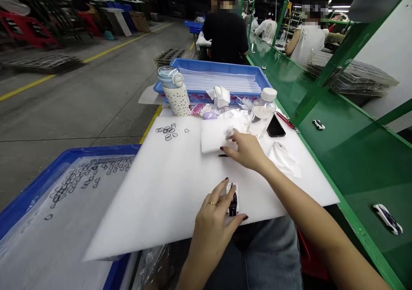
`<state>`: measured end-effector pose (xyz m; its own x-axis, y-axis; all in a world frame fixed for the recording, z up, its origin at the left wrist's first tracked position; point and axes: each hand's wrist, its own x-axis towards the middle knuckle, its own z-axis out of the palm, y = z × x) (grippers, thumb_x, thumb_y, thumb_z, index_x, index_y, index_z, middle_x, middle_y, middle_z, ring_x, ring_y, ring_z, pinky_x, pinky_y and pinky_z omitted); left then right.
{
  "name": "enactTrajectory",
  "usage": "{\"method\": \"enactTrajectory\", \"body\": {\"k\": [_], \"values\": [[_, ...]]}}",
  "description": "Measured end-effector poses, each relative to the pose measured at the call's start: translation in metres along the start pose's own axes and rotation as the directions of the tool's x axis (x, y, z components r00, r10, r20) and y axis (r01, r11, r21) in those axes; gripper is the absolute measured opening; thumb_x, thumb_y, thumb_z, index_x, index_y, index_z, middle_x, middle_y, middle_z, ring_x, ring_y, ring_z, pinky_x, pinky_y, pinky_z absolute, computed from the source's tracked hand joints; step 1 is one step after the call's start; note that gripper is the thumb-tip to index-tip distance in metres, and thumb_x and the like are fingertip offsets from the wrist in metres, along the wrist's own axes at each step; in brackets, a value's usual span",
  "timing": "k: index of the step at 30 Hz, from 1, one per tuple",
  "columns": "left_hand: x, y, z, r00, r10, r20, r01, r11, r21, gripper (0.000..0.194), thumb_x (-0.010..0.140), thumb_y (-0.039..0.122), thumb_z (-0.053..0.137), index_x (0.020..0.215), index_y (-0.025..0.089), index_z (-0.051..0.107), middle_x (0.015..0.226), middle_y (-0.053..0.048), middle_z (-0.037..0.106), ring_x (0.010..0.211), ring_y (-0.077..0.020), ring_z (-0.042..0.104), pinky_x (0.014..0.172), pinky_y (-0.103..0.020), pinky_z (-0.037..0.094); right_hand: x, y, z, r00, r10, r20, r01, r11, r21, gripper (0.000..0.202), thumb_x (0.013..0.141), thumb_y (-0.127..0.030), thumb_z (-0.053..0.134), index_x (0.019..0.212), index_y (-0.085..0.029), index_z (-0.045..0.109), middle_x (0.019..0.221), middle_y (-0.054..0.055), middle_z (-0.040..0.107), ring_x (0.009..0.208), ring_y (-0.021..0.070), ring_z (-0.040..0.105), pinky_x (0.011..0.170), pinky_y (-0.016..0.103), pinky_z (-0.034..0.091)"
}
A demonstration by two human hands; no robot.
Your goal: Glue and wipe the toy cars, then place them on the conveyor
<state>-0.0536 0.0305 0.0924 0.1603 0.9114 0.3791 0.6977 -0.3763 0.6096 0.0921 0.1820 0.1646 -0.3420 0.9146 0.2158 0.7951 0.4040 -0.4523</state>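
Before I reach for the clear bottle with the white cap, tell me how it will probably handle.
The clear bottle likely feels weighty, since it seems to hold liquid. Being tall and narrow, it may tip if pushed near the cap. Its rounded body could roll once down.

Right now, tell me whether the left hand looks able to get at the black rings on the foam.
Probably yes: only bare foam lies between the left hand and the black rings, though its grip would need to leave the car.
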Motion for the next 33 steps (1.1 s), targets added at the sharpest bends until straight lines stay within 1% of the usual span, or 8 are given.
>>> {"method": "enactTrajectory", "body": {"k": [3,6,10,13,16,22,27,33], "values": [[0.013,-0.006,-0.016,0.974,-0.008,0.224,0.038,0.991,-0.126,0.066,0.072,0.013,0.078,0.134,0.030,0.063,0.149,-0.008,0.056,0.118,-0.0303,0.068,0.093,-0.044,0.064,0.013,-0.008,-0.002,0.995,0.021,0.101,-0.009,0.993,-0.121,0.020,0.100,-0.029,0.050,0.102,-0.018,0.066,0.086,0.009,0.075,0.083,0.0262,0.070,0.071,0.033,0.045],[0.023,-0.012,-0.025,0.958,0.011,0.286,0.037,0.986,-0.162,0.064,0.070,0.009,0.075,0.129,0.031,0.067,0.140,-0.006,0.063,0.123,-0.0294,0.065,0.100,-0.046,0.061,0.010,-0.006,-0.014,0.995,0.053,0.086,-0.066,0.985,0.157,0.028,0.103,-0.037,0.047,0.096,-0.018,0.067,0.091,0.009,0.074,0.087,0.0238,0.068,0.073,0.033,0.046],[0.027,-0.009,-0.017,0.980,0.039,0.194,-0.008,0.987,-0.158,0.057,0.065,0.011,0.079,0.119,0.026,0.071,0.127,-0.007,0.070,0.117,-0.0288,0.067,0.100,-0.048,0.060,-0.028,0.007,-0.022,0.998,-0.050,-0.047,0.068,0.803,0.592,0.024,0.101,-0.036,0.048,0.109,-0.020,0.063,0.107,0.008,0.070,0.100,0.0201,0.066,0.081,0.033,0.051],[0.028,0.002,-0.004,0.998,-0.004,0.066,0.014,0.988,-0.154,0.051,0.062,0.014,0.081,0.112,0.021,0.073,0.115,-0.009,0.074,0.105,-0.0292,0.070,0.091,-0.048,0.063,-0.068,0.019,-0.010,0.981,-0.010,-0.193,0.134,0.756,0.641,0.023,0.102,-0.038,0.043,0.117,-0.024,0.054,0.085,0.002,0.059,0.078,0.0169,0.059,0.070,0.031,0.049],[0.029,0.012,0.004,0.996,-0.082,-0.020,0.078,0.983,-0.165,0.042,0.062,0.018,0.082,0.104,0.020,0.075,0.106,-0.008,0.076,0.096,-0.0281,0.070,0.084,-0.047,0.064,-0.094,0.026,0.000,0.991,0.006,-0.135,0.088,0.732,0.675,0.028,0.100,-0.051,0.045,0.103,-0.025,0.054,0.078,0.000,0.049,0.069,0.0167,0.050,0.061,0.030,0.044],[0.031,0.012,0.005,0.990,-0.129,-0.056,0.112,0.964,-0.243,0.040,0.063,0.023,0.086,0.101,0.018,0.078,0.102,-0.008,0.076,0.092,-0.0257,0.068,0.079,-0.045,0.063,-0.092,-0.009,-0.018,0.985,-0.017,-0.174,0.172,0.281,0.944,0.066,0.093,-0.079,0.009,0.063,-0.024,0.032,0.055,-0.004,0.022,0.050,0.0152,0.025,0.053,0.035,0.033],[0.032,0.011,0.004,0.983,-0.173,-0.059,0.149,0.946,-0.287,0.039,0.058,0.018,0.088,0.095,0.018,0.080,0.096,-0.005,0.077,0.088,-0.0232,0.068,0.077,-0.040,0.061,-0.087,-0.026,-0.011,0.997,-0.031,-0.065,0.062,-0.092,0.994,0.061,0.089,-0.075,0.034,0.056,-0.023,0.029,0.046,-0.006,0.013,0.043,0.0112,0.016,0.046,0.031,0.024],[0.033,0.012,0.008,0.978,-0.183,-0.103,0.145,0.944,-0.295,0.041,0.055,0.017,0.089,0.094,0.017,0.080,0.095,-0.005,0.077,0.086,-0.0223,0.068,0.076,-0.038,0.060,-0.086,-0.025,0.001,0.998,-0.033,-0.062,0.055,-0.186,0.981,0.059,0.088,-0.071,0.039,0.055,-0.023,0.028,0.046,-0.006,0.015,0.044,0.0103,0.015,0.046,0.030,0.023]]}}
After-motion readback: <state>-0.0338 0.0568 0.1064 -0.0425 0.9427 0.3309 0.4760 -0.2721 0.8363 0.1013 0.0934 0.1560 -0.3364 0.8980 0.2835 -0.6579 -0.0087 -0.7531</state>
